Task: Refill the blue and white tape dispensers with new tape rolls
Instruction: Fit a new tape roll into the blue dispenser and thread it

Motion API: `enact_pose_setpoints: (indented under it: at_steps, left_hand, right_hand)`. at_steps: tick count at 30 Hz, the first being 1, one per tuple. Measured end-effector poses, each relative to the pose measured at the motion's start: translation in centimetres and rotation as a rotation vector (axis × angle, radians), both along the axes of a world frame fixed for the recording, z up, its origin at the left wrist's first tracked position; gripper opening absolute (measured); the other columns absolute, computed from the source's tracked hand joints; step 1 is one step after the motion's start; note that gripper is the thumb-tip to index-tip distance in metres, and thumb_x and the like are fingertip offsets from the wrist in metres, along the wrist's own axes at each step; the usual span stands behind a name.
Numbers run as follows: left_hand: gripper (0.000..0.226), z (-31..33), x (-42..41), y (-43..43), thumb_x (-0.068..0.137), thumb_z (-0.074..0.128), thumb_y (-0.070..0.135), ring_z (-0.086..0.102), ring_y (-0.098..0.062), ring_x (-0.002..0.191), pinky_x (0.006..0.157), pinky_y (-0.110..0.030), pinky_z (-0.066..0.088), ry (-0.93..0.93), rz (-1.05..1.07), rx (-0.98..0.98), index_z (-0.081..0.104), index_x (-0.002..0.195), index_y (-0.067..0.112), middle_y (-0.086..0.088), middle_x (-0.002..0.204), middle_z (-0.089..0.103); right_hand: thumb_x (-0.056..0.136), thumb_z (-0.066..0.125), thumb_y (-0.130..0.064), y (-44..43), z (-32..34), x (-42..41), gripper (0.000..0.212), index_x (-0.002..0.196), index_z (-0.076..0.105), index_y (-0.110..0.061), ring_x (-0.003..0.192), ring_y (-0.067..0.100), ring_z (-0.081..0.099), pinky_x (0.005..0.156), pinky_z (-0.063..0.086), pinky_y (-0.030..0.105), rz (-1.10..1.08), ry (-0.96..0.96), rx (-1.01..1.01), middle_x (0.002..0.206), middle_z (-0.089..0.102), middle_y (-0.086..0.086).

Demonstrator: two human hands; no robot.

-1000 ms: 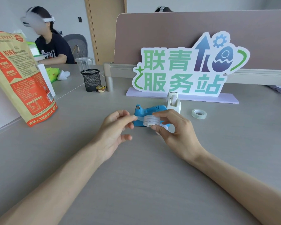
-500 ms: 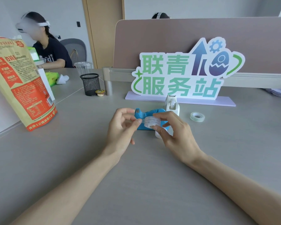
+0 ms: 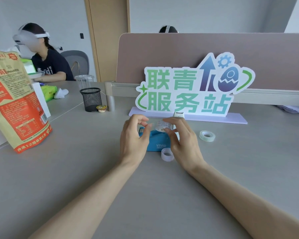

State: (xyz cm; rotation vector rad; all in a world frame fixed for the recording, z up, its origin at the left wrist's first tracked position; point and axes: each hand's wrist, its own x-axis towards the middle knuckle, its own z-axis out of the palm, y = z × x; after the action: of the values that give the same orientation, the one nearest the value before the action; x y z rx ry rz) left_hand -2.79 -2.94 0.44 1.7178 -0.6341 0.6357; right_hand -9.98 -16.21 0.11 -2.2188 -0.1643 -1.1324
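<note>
Right hand (image 3: 183,142) grips tape roll (image 3: 163,126), now lifted above blue dispenser (image 3: 158,142) on table (image 3: 76,169). Left hand (image 3: 133,137) has let go; fingers curled, apart. White dispenser (image 3: 178,115) behind.

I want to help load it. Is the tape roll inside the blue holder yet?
Not yet. The tape roll is held in the right hand, above the blue dispenser, not seated in it.
</note>
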Motion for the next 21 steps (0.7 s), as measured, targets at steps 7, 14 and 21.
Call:
enact_pose_setpoints:
  at_steps: [7, 14, 21]
  left_hand:
    - [0.023, -0.05, -0.14, -0.13, 0.084, 0.064, 0.013, 0.056, -0.011, 0.087, 0.073, -0.025, 0.043, 0.086, -0.053, 0.025, 0.052, 0.093, 0.03, 0.016, 0.08, 0.058]
    - [0.025, -0.14, -0.07, -0.11, 0.085, 0.063, 0.014, 0.055, -0.011, 0.09, 0.073, -0.023, 0.041, 0.087, -0.047, 0.072, 0.05, 0.097, 0.032, 0.016, 0.082, 0.058]
    - [0.019, 0.02, -0.27, -0.05, 0.084, 0.062, 0.011, 0.054, -0.009, 0.089, 0.072, -0.014, 0.039, 0.047, -0.031, 0.127, 0.059, 0.099, 0.023, 0.019, 0.079, 0.056]
  right_hand:
    - [0.095, 0.047, -0.001, -0.45, -0.18, 0.43, 0.028, 0.116, 0.058, -0.016, 0.097, 0.014, 0.057, 0.082, 0.046, 0.021, -0.006, 0.059, 0.037, 0.113, 0.06, -0.001]
    - [0.088, 0.044, 0.013, -0.59, -0.16, 0.61, 0.045, 0.119, 0.06, -0.016, 0.101, 0.014, 0.056, 0.082, 0.047, 0.02, -0.002, 0.055, 0.02, 0.116, 0.059, 0.002]
    - [0.09, 0.048, 0.008, -0.6, -0.02, 0.59, 0.039, 0.116, 0.065, -0.014, 0.099, 0.011, 0.059, 0.086, 0.046, 0.015, 0.002, 0.021, 0.091, 0.113, 0.063, 0.001]
